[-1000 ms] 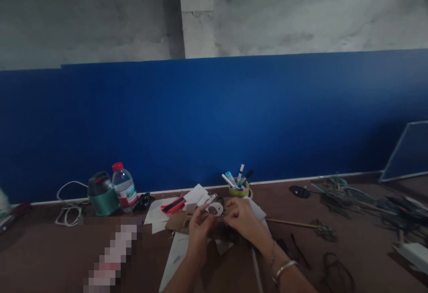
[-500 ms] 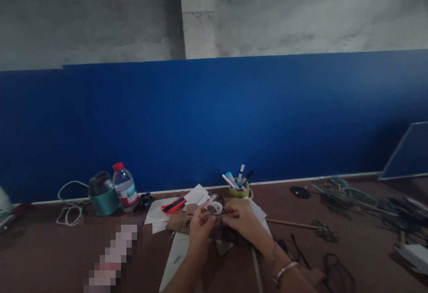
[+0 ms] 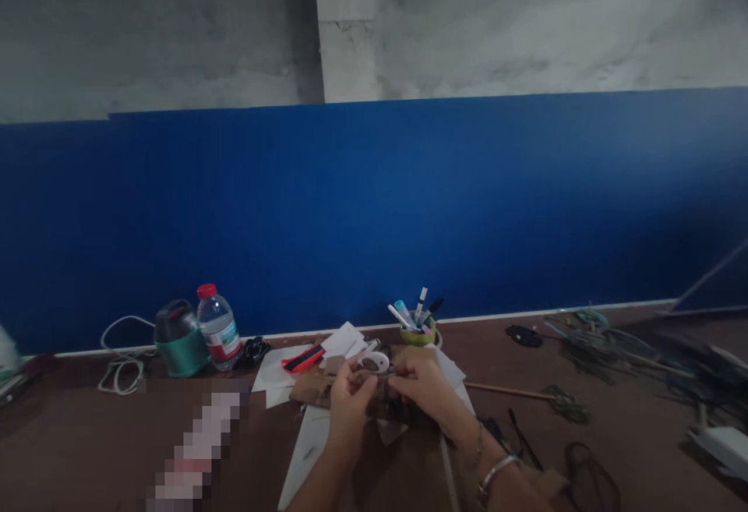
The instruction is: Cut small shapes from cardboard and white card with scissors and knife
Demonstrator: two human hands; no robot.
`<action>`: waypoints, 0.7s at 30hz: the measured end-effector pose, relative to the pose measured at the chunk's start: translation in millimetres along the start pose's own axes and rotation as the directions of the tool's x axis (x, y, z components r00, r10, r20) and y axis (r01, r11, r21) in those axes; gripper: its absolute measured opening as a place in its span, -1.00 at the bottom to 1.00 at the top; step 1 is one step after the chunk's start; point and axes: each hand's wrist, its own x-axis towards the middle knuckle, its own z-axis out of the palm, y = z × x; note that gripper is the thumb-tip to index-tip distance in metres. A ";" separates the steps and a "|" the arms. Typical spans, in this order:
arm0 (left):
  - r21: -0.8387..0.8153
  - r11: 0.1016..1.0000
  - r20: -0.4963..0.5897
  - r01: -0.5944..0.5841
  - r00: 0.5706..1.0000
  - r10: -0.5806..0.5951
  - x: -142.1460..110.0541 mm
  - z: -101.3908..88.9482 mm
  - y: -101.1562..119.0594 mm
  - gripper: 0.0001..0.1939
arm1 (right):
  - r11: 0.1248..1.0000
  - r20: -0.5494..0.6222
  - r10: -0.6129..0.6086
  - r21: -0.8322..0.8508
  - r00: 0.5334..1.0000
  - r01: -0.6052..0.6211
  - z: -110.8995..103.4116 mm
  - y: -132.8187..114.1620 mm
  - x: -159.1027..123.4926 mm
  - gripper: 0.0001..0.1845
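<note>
Blue panelling [image 3: 374,208] runs across the head view below a bare grey wall [image 3: 526,29], and a dark brown surface [image 3: 87,450] stretches along its foot. Near the middle of that surface, the left hand [image 3: 349,403] and the right hand [image 3: 425,381] face each other with a small gap between. Each has thumb and forefinger pinched together, gripping a thin strip [image 3: 382,377] that spans the gap; it is too small and dim to identify further. Just beyond the fingertips sits a white oval piece [image 3: 375,362] with a grey centre. A silvery bracelet [image 3: 496,474] circles the right wrist.

Brown material [image 3: 309,389] lies left of the hands, with white paper [image 3: 277,368] and a red-and-black cutter [image 3: 302,359] close by. On the far side, a yellow-green holder [image 3: 417,337] carries upright pens [image 3: 421,303]. Farther left stand a clear bottle [image 3: 219,333] with a red cap, a green container [image 3: 184,354] touching or just beside it, and a loose white cable [image 3: 121,372]. Rightward, a thin stick [image 3: 508,390] ends in a dark greenish bundle [image 3: 568,404]; past it, on the far right, spreads a tangle of dark strands [image 3: 601,347].
</note>
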 end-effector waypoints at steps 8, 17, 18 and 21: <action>0.041 0.999 -0.018 -0.020 1.000 0.021 -0.4 2.1 4.0 -0.55 | 1.000 -0.016 0.009 0.027 1.000 -0.009 1.3 -2.8 -0.8 -0.91; 0.048 0.999 -0.012 -0.021 1.000 0.021 0.4 -0.2 2.7 -0.50 | 0.998 -0.024 0.030 0.050 0.999 -0.029 1.9 -8.3 -3.2 -0.88; 0.046 0.999 -0.017 -0.017 1.000 0.018 -0.1 0.4 3.3 -0.49 | 0.998 -0.023 0.030 0.051 0.999 -0.029 1.8 -8.2 -3.4 -0.87; 0.032 0.999 -0.010 -0.002 1.000 0.003 -1.4 1.8 4.5 -0.48 | 0.998 -0.018 0.033 0.061 0.999 -0.032 1.9 -6.9 -3.6 -0.84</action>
